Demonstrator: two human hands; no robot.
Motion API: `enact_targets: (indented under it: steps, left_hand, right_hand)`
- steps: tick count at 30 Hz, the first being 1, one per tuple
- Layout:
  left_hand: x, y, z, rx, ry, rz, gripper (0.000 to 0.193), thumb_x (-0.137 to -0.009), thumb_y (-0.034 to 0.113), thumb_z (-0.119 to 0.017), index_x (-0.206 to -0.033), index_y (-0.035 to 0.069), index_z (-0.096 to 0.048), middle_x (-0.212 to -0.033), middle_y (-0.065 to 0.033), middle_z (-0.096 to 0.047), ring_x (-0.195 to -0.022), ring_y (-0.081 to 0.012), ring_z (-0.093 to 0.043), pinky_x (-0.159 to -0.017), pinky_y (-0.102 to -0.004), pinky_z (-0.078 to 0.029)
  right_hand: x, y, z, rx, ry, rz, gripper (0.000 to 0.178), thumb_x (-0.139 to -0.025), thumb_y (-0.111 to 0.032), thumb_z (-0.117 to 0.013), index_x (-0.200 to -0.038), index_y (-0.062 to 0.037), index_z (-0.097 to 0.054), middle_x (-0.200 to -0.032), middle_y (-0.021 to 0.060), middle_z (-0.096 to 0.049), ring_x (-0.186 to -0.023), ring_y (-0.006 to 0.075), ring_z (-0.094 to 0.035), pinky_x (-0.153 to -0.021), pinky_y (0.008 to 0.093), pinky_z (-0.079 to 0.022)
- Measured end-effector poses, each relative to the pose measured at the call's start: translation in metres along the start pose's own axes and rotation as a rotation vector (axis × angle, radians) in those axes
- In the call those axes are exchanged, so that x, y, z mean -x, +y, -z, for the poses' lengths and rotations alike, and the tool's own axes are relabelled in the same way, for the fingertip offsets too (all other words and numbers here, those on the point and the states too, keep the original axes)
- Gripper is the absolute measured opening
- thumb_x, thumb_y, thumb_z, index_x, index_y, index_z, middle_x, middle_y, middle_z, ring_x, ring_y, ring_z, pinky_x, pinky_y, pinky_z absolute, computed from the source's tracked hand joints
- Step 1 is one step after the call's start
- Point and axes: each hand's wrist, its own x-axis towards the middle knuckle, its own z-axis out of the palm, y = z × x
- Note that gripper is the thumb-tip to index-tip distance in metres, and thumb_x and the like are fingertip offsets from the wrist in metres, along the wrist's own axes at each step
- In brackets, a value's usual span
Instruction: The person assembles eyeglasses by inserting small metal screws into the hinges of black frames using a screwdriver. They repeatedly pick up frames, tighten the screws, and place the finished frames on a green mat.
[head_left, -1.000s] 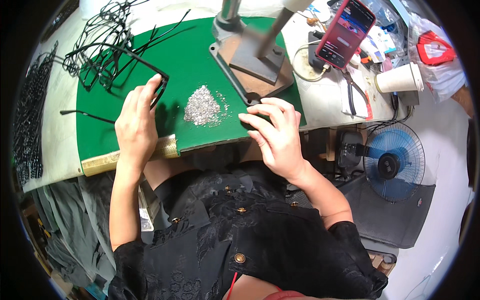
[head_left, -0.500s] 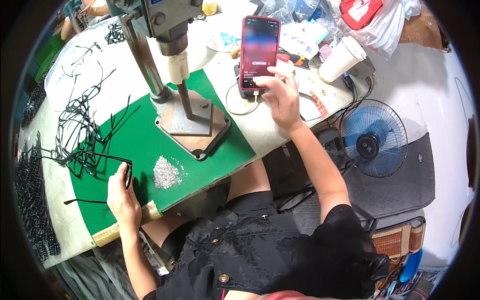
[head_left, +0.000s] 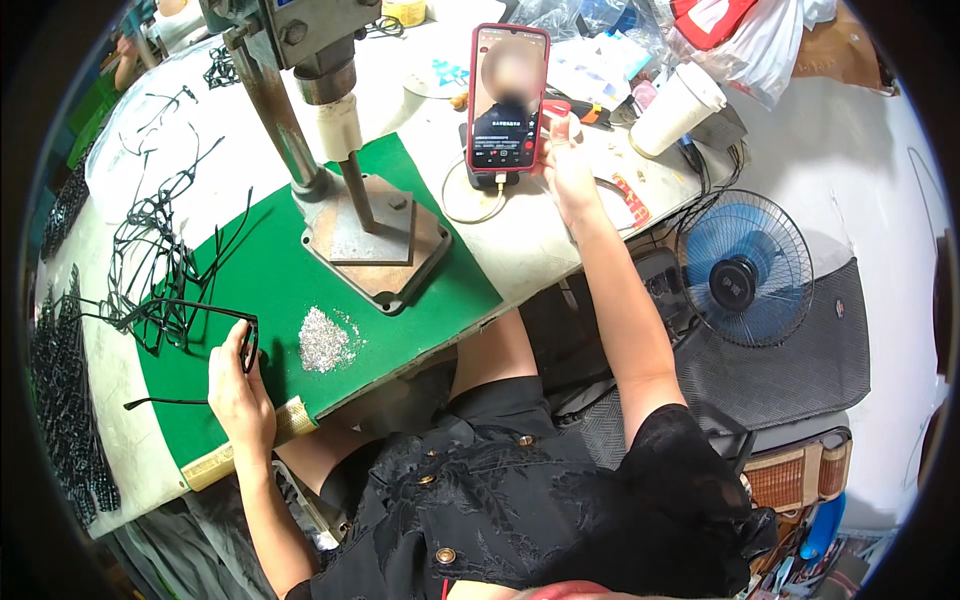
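My left hand (head_left: 240,405) is closed on a black eyeglass frame (head_left: 250,345), its temples stretching out to the left over the green mat (head_left: 275,260). Just right of that hand lies a small heap of shiny silvery bits (head_left: 326,340). At the upper middle, a phone in a red case (head_left: 507,100) leans on a dark stand with a cable plugged into its bottom. My right hand (head_left: 565,170) is beside the phone's lower right edge, fingers partly bent and apart, with nothing seen in it. Whether it touches the case is unclear.
A press with a metal base (head_left: 375,245) stands on the mat. Tangled black eyeglass frames (head_left: 160,250) lie at the left. A white cup (head_left: 678,110), plastic bags (head_left: 745,40) and cables sit at the right back. A blue fan (head_left: 742,270) stands beyond the table edge.
My right hand has moved off the phone's screen to its right side. The screen now shows a different picture. The left hand still holds the eyeglass frame.
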Motion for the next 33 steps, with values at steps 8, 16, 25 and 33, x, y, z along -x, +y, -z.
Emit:
enact_targets:
  steps: [8, 16, 25, 33]
  left_hand:
    - [0.001, -0.004, -0.004, 0.011, -0.015, -0.011, 0.039, -0.086, -0.007, -0.052, -0.123, 0.004, -0.055, -0.097, -0.0162, -0.060, -0.084, -0.0317, -0.058, -0.074, -0.0371, -0.047]
    - [0.000, 0.001, -0.002, -0.026, -0.010, -0.030, 0.031, -0.091, -0.002, -0.052, -0.121, 0.000, -0.054, -0.101, -0.0167, -0.060, -0.091, -0.0315, -0.060, -0.079, -0.0362, -0.048]
    - [0.006, -0.007, 0.004, -0.027, -0.063, 0.056, 0.040, -0.086, -0.008, -0.053, -0.124, 0.003, -0.056, -0.115, -0.0167, -0.061, -0.103, -0.0330, -0.060, -0.089, -0.0363, -0.047]
    - [0.008, -0.012, 0.000, 0.022, 0.028, -0.013, 0.040, -0.083, -0.007, -0.057, -0.121, 0.006, -0.058, -0.091, -0.0134, -0.060, -0.080, -0.0282, -0.060, -0.073, -0.0353, -0.049]
  right_hand:
    - [0.009, 0.016, -0.007, 0.119, 0.009, 0.059, 0.058, -0.097, -0.055, -0.037, -0.121, -0.0040, -0.051, -0.112, 0.0105, -0.060, -0.097, 0.0172, -0.058, -0.081, 0.0312, -0.046]
    - [0.110, -0.018, -0.068, 0.741, -0.297, 0.692, 0.027, -0.079, -0.022, -0.067, -0.100, -0.0039, -0.065, -0.088, 0.0084, -0.060, -0.082, 0.0234, -0.058, -0.076, 0.0357, -0.048]
    - [0.146, -0.008, -0.137, 0.971, -0.786, 0.812, 0.041, -0.074, -0.038, -0.069, -0.105, -0.0119, -0.062, -0.086, 0.0066, -0.050, -0.081, 0.0248, -0.051, -0.073, 0.0369, -0.044]
    - [0.150, -0.004, -0.138, 0.773, -0.579, 0.584, 0.017, -0.075, -0.003, -0.068, -0.091, -0.0038, -0.063, -0.082, 0.0099, -0.059, -0.079, 0.0279, -0.058, -0.070, 0.0364, -0.047]
